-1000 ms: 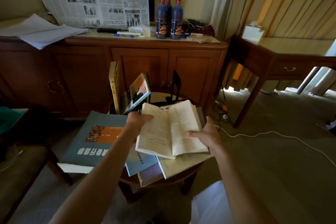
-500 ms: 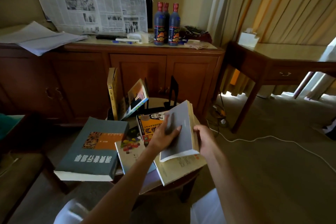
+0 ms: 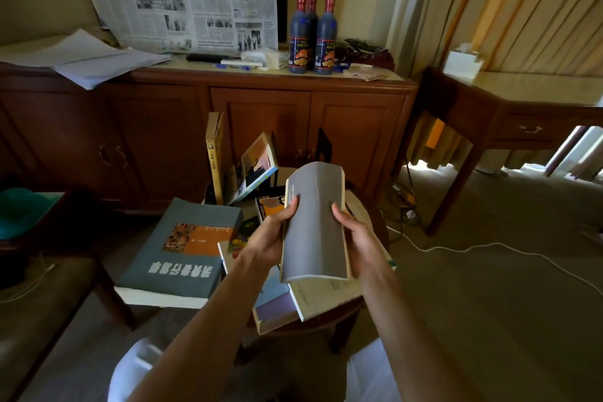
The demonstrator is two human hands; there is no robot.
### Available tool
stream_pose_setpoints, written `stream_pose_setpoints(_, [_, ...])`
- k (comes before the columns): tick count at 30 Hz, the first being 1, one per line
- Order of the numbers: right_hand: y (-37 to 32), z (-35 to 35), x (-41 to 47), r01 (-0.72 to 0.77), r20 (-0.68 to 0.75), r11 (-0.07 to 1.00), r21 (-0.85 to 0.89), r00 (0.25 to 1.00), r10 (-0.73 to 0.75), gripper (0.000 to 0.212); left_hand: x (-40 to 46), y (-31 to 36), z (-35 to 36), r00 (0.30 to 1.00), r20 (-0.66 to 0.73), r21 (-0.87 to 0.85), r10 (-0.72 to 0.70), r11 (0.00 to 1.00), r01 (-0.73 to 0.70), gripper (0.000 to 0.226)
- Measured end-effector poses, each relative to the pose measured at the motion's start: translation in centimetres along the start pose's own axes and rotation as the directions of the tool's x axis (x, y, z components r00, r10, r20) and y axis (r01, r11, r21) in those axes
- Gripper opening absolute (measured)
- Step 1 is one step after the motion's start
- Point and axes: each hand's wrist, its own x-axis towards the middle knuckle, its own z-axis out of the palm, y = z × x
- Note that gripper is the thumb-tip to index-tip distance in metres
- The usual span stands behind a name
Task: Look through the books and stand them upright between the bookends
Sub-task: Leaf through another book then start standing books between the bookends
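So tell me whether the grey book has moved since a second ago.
Yes. The grey book, then open and low over the flat books, is now closed and raised between both hands, its top edge nearer the black bookend.

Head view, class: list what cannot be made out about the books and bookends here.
- Grey book: title too small; both hands' grip hides its edges.
- Left bookend: hidden behind the leaning books.
- Round table: mostly covered by flat books.
- Black bookend: base hidden by the grey book.
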Motion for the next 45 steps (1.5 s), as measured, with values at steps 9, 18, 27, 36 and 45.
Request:
stream_pose_setpoints(9, [-2.9,0.3,-0.2,0.04,-0.068,0.97,-0.242,0.996,-0.058,0.03,-0.5,0.7,-2.6,0.999,0.042,0.193,-0.033,0.981,0.025,0.093])
stream_pose_setpoints(18, [-3.1,1.8,0.0,0.075,-0.008,0.963,-0.26,0.997,-0.079,0.033,-1.1,1.3,-1.0,0.999,-0.001,0.092,0.04,0.995,-0.04,0.085])
stream_pose_setpoints(27, [-2.0,1.6,-1.2,0.046,0.024,0.992,-0.118,0.999,-0.044,0.033,-2.8,2.0,-0.4,0.993,0.056,0.161,0.103,0.981,-0.111,0.068])
stream_pose_setpoints(36, [-0.1,1.7,-2.0,0.076,0.13,0.995,-0.06,0.989,-0.068,0.044,-4.5,1.3,-0.1,0.995,0.095,0.084,-0.003,0.996,-0.005,0.08])
stream_pose_setpoints(45, [-1.8,2.0,-2.2,0.248,-0.025,0.885,-0.393,0.96,-0.28,0.022,-5.3,2.1,0.6,0.989,0.146,0.109,0.038,0.993,-0.054,0.051])
